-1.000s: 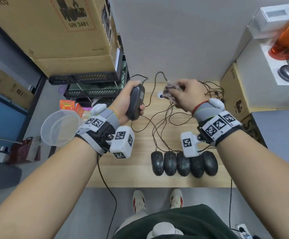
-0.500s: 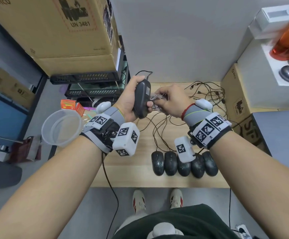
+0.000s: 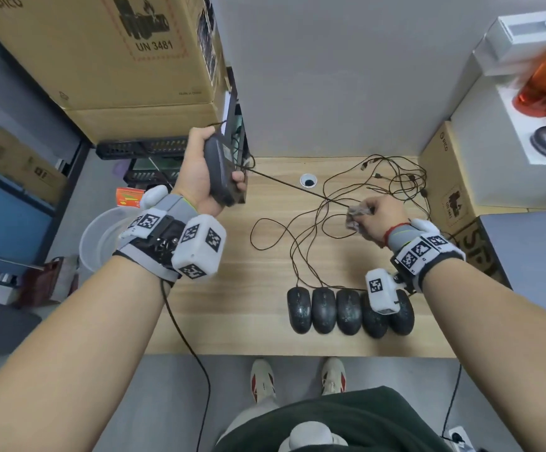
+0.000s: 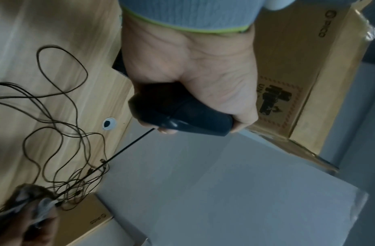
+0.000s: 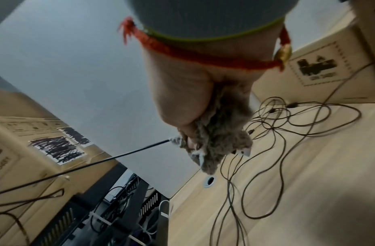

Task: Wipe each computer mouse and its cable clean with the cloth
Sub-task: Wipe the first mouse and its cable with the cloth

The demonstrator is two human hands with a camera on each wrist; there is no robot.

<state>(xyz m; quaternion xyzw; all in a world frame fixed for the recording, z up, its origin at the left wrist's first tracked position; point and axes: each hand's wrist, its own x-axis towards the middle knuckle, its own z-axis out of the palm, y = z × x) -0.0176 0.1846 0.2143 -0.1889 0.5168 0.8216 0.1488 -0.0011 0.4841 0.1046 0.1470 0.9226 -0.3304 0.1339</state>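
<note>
Left grip round upended mouse; right grip pinching cloth around taut cable.

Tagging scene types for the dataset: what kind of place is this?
Likely an office storeroom or IT workbench. Stacked cardboard boxes marked UN 3481, rack gear beside the wooden desk, and a row of mice with tangled cables point that way.

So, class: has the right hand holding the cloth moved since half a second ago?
Yes. The right hand with the cloth has slid rightward along the taut cable, away from the held mouse and past the desk's grommet hole.
</note>
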